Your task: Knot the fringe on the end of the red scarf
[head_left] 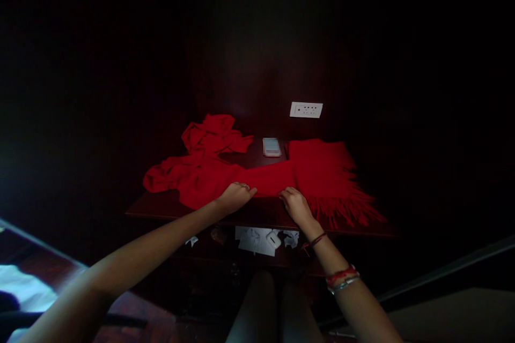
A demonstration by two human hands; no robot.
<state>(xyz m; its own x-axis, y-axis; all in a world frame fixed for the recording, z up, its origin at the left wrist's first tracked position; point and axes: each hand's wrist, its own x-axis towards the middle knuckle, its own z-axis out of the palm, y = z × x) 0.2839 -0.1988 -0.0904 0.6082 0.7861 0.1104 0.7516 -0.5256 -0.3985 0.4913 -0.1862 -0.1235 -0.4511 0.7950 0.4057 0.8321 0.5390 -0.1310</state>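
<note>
A long red scarf (225, 171) lies across a small dark wooden table (161, 206), bunched up at the left and flatter at the right, where its fringe (354, 209) hangs over the edge. My left hand (235, 196) rests on the scarf's near edge with fingers curled onto the cloth. My right hand (295, 204) lies just to the right of it, fingers bent down on the same edge. Red and silver bracelets (341, 277) sit on my right wrist.
A small pale box-like object (271, 147) lies at the table's back. A white wall socket plate (306, 110) is on the dark panel behind. White paper scraps (257, 240) lie on a shelf under the tabletop. My legs (273, 311) show below. The room is very dark.
</note>
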